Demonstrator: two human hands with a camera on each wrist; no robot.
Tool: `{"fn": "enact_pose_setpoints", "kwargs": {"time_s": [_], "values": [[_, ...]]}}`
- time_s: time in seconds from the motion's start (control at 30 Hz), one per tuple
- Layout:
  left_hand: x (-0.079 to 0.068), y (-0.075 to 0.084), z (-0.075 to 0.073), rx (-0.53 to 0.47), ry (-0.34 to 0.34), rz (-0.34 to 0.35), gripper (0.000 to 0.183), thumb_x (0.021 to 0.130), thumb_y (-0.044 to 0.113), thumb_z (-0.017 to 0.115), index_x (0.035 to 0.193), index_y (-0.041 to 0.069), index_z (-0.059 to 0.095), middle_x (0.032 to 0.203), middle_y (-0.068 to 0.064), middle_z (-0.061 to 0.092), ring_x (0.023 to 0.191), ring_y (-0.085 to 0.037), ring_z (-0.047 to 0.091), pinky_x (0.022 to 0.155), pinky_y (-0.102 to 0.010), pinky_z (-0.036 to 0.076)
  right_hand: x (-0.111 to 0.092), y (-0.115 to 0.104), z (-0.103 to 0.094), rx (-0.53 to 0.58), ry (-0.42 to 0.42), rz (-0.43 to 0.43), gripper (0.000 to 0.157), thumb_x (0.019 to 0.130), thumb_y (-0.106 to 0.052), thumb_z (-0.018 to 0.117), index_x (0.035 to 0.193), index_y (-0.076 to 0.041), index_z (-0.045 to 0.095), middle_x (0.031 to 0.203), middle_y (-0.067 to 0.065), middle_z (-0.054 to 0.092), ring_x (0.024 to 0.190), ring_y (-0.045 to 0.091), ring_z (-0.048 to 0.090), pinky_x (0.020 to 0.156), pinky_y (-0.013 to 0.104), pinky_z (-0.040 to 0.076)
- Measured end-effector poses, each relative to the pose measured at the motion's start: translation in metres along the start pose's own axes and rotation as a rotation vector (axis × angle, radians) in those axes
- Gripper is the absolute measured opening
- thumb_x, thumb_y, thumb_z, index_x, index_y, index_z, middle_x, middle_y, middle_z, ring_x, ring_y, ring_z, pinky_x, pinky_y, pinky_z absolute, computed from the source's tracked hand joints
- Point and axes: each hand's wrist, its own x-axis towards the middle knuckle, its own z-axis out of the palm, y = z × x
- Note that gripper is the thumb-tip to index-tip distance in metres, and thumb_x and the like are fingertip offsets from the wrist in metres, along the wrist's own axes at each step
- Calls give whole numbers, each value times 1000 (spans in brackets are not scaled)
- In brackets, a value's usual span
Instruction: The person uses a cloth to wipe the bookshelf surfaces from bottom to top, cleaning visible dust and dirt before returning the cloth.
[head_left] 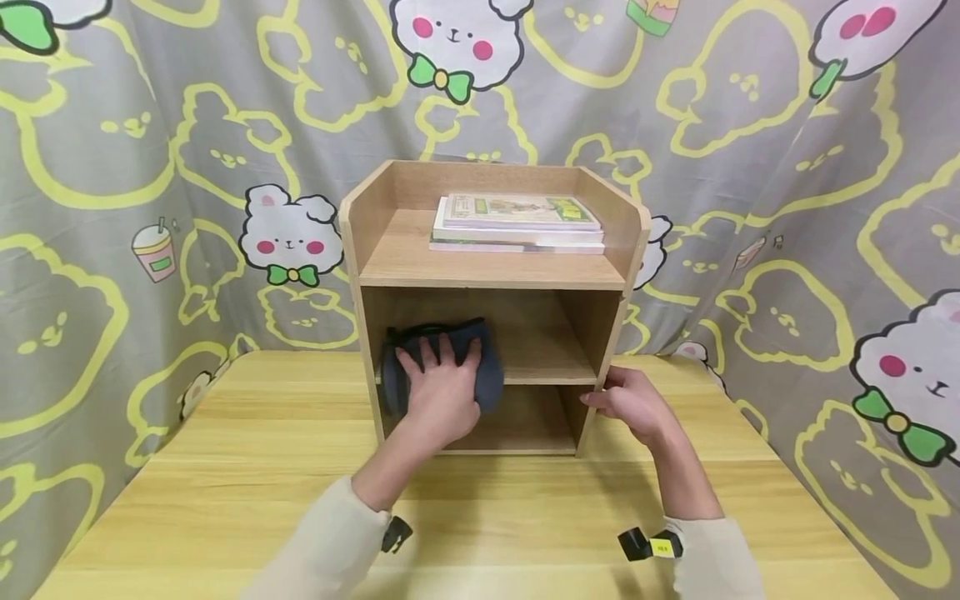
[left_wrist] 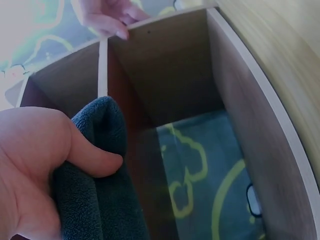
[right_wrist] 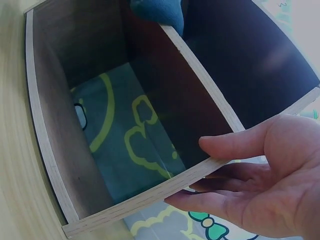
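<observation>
A small wooden shelf unit stands on the table. At the left of its middle compartment is a dark blue folded fleece cloth, hanging over the front edge of the middle board. My left hand grips it, fingers spread over the top; the left wrist view shows the thumb bent against the fleece. What lies beneath the palm is hidden. My right hand pinches the front edge of the unit's right side panel, thumb inside and fingers outside, around the middle board's height.
A stack of several books lies on the top shelf, toward the right. The middle board splits the unit into two open compartments. Below is a light wooden table, and a patterned curtain surrounds it at the back and sides.
</observation>
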Motion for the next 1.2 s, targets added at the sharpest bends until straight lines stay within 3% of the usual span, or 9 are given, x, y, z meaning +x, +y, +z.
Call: {"fn": "enact_pose_setpoints", "kwargs": {"time_s": [0.17, 0.37, 0.63, 0.93, 1.2], "values": [[14, 30, -2, -15, -79, -1, 80, 86, 31, 73, 157, 23, 40, 155, -35, 36, 143, -59, 32, 109, -80, 19, 1, 1, -2, 1, -2, -1, 53, 90, -5, 65, 138, 14, 51, 130, 27, 62, 109, 21, 62, 93, 35, 52], [25, 75, 3, 28, -98, 6, 83, 86, 45, 74, 158, 26, 37, 157, -30, 36, 144, -56, 33, 109, -78, 23, 1, 0, -3, 0, -24, 2, 56, 92, -6, 65, 141, 13, 48, 133, 29, 61, 111, 23, 64, 97, 41, 53], [28, 113, 11, 83, -45, 42, 81, 87, 53, 70, 158, 32, 37, 158, -24, 38, 146, -50, 34, 110, -74, 25, 0, -1, -4, 85, -23, -5, 50, 92, -3, 62, 138, 13, 51, 100, 5, 70, 86, 9, 66, 80, 27, 56], [24, 110, 13, 73, -48, 120, 76, 90, 51, 70, 157, 39, 36, 161, -18, 36, 149, -43, 31, 113, -71, 24, -1, -2, -4, 78, -13, 5, 50, 90, -2, 60, 138, 12, 52, 102, 5, 70, 87, 7, 66, 83, 28, 56], [13, 87, 11, -38, -61, 230, 78, 89, 27, 72, 157, 40, 36, 163, -13, 35, 152, -40, 29, 117, -69, 20, -1, 1, -5, 75, -44, 2, 55, 94, -6, 61, 145, 9, 47, 131, 23, 63, 100, 8, 66, 88, 27, 55]]}}
